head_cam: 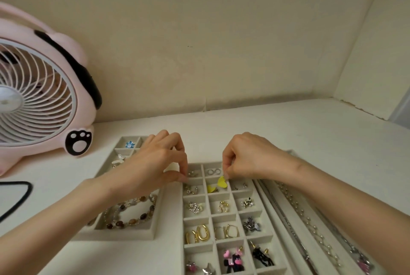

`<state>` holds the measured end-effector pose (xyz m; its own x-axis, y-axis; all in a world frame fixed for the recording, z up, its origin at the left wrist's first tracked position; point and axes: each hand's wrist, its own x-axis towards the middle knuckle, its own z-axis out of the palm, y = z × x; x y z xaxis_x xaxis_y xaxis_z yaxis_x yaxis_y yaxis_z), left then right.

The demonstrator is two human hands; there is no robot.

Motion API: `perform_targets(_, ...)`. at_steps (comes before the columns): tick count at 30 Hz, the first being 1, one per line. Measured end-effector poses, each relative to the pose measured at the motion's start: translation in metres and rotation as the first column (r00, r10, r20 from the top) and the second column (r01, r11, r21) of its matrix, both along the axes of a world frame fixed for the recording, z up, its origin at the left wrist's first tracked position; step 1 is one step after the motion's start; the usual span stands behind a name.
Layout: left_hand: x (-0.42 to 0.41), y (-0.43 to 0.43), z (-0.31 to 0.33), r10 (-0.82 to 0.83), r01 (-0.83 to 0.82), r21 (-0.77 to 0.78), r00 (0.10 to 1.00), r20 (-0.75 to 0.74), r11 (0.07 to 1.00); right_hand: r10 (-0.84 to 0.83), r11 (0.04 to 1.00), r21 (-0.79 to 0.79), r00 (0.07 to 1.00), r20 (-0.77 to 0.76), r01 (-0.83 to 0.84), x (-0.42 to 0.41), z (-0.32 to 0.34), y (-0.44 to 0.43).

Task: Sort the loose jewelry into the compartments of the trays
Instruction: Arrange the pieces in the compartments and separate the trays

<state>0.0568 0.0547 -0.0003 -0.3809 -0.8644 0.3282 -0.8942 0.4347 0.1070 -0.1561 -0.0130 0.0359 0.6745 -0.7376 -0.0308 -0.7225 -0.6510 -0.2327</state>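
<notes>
Where the view begins, at six o'clock, stands the pale grey felt grid tray (196, 219), near cells holding pink heart-shaped studs (233, 257) and gold U-shaped hoops (198, 233).
Seven o'clock: brown-and-clear bead bracelet (131, 217), in an open tray.
Five o'clock: silver chains (282, 215), in long channels.
Further in: right hand (248, 157), thumb and forefinger pinched on a yellow heart-shaped earring (222, 182), over the far edge of the cell holding its yellow twin (211, 188).
Left hand (153, 163): fingertips drawn together at the tray's eleven-o'clock wall; whether they hold anything cannot be told.
Risk, judged: released off-centre, the heart may tip over the low divider into a neighbouring cell.
Farthest, ten o'clock: pink animal-shaped desk fan (44, 97).
</notes>
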Motion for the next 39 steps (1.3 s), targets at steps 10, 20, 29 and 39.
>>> perform_targets(10, -0.01, 0.003, -0.003, 0.006, -0.006, 0.011, 1.0, -0.009, 1.0, 0.094, 0.99, -0.093, 0.984, -0.151, -0.109, 0.013, -0.004, 0.003)
perform_targets(20, -0.013, 0.004, 0.002, 0.041, -0.041, 0.014, 0.999, -0.009, 0.999, 0.093, 0.979, -0.175, 0.994, -0.064, -0.103, 0.005, -0.011, 0.013)
perform_targets(29, -0.014, 0.003, 0.003, 0.104, -0.103, -0.028, 0.994, 0.02, 0.994, 0.178, 0.983, -0.065, 0.972, 0.153, -0.169, 0.018, -0.02, 0.02)
perform_targets(39, -0.01, 0.009, 0.006, 0.04, -0.04, 0.015, 0.999, -0.005, 0.999, 0.155, 0.978, -0.153, 0.985, 0.073, -0.142, 0.03, -0.023, 0.022)
